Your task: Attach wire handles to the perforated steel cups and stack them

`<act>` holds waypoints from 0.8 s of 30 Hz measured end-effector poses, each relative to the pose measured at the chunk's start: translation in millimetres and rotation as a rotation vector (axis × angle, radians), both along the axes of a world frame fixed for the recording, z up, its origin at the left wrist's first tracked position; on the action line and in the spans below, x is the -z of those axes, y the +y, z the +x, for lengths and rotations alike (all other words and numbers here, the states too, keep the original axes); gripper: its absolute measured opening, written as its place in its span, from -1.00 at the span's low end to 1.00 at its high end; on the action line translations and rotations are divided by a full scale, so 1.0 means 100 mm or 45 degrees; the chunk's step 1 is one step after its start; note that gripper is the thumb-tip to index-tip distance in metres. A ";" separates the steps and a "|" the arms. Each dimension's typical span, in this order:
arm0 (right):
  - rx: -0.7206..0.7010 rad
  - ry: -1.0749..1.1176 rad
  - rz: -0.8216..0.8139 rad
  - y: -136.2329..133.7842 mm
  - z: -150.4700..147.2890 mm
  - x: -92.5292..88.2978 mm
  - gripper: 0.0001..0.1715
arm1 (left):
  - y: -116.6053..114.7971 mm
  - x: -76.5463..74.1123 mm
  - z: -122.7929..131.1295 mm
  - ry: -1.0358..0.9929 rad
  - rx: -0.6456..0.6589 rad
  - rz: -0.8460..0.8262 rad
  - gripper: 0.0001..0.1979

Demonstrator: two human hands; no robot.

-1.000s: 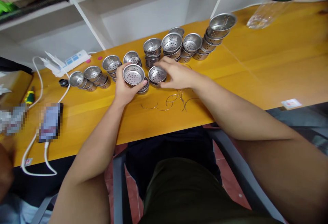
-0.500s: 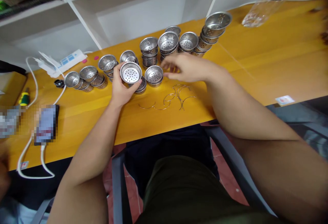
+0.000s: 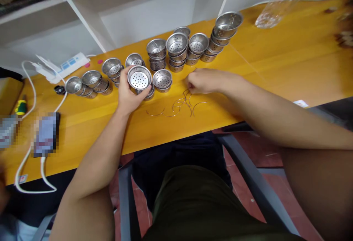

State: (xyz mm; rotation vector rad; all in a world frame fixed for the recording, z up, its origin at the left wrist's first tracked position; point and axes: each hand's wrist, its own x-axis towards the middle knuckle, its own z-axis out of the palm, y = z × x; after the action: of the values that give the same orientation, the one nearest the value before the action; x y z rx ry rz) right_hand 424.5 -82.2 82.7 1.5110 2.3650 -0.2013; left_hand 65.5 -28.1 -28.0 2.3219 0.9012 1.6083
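My left hand [image 3: 129, 96] is wrapped round a perforated steel strainer cup [image 3: 139, 78], its holed bottom facing up at me. Right beside it on the yellow table [image 3: 275, 64] stands another strainer cup [image 3: 162, 80]. My right hand [image 3: 202, 81] rests on the table with fingers curled and pinched over a heap of thin wire rings [image 3: 182, 105]; whether a ring is between the fingertips I cannot make out. Behind both hands runs a row of stacked strainer cups [image 3: 176, 46].
More strainer cups [image 3: 91, 81] lie at the left. A white power strip [image 3: 67, 64] with its cable, a small screwdriver [image 3: 20, 105] and a blurred phone [image 3: 45, 134] sit further left. A clear plastic bag [image 3: 271, 15] lies at the far right. White shelving stands behind the table.
My right hand has left the strainer cup beside the held one and moved right and toward me, down onto the wire rings. The left hand keeps hold of its cup.
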 end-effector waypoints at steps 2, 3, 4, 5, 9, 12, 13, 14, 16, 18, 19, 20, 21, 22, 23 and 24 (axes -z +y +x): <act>-0.003 -0.088 -0.004 0.02 -0.08 -0.05 -0.69 | 0.00 0.01 0.01 0.008 0.012 0.032 0.08; -0.020 -0.125 -0.003 0.03 -0.11 -0.07 -0.66 | 0.00 0.02 0.01 0.006 0.018 0.035 0.08; -0.045 -0.157 -0.005 0.04 -0.13 -0.08 -0.63 | 0.00 0.03 0.01 -0.001 0.025 0.034 0.09; -0.072 -0.182 -0.010 0.05 -0.15 -0.09 -0.61 | 0.00 0.04 0.02 -0.011 0.031 0.032 0.09; -0.118 -0.199 -0.028 0.07 -0.13 -0.09 -0.63 | 0.03 0.09 0.04 -0.061 0.039 0.036 0.08; -0.098 -0.117 -0.015 0.09 -0.06 -0.06 -0.67 | 0.05 0.13 0.04 -0.089 0.022 0.029 0.10; -0.091 -0.078 -0.017 0.10 -0.02 -0.04 -0.70 | 0.07 0.15 0.04 -0.095 0.021 0.023 0.10; -0.088 -0.039 -0.025 0.11 0.02 -0.03 -0.74 | 0.08 0.16 0.03 -0.101 0.026 0.016 0.11; -0.072 0.040 -0.048 0.15 0.10 0.00 -0.81 | 0.10 0.17 0.02 -0.120 0.053 0.004 0.14; -0.045 0.108 -0.077 0.18 0.16 0.02 -0.85 | 0.13 0.19 0.00 -0.145 0.087 0.003 0.15; -0.034 0.126 -0.093 0.20 0.18 0.03 -0.86 | 0.14 0.19 0.00 -0.151 0.101 0.007 0.15; -0.027 0.134 -0.105 0.21 0.18 0.03 -0.87 | 0.15 0.19 -0.01 -0.150 0.112 0.010 0.15; -0.024 0.130 -0.112 0.21 0.16 0.03 -0.86 | 0.15 0.19 -0.01 -0.142 0.122 0.013 0.14; -0.024 0.112 -0.110 0.21 0.14 0.03 -0.85 | 0.15 0.18 -0.01 -0.130 0.130 0.016 0.13; -0.023 0.082 -0.100 0.20 0.10 0.02 -0.84 | 0.15 0.17 0.00 -0.118 0.136 0.020 0.12; -0.019 0.043 -0.086 0.18 0.06 0.01 -0.84 | 0.14 0.15 0.00 -0.109 0.138 0.026 0.11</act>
State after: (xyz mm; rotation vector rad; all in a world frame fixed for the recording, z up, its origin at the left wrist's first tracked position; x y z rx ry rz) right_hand 430.4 -63.9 81.6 1.4699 2.3696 -0.3026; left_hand 65.9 -14.5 -43.4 2.2544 0.7308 1.6652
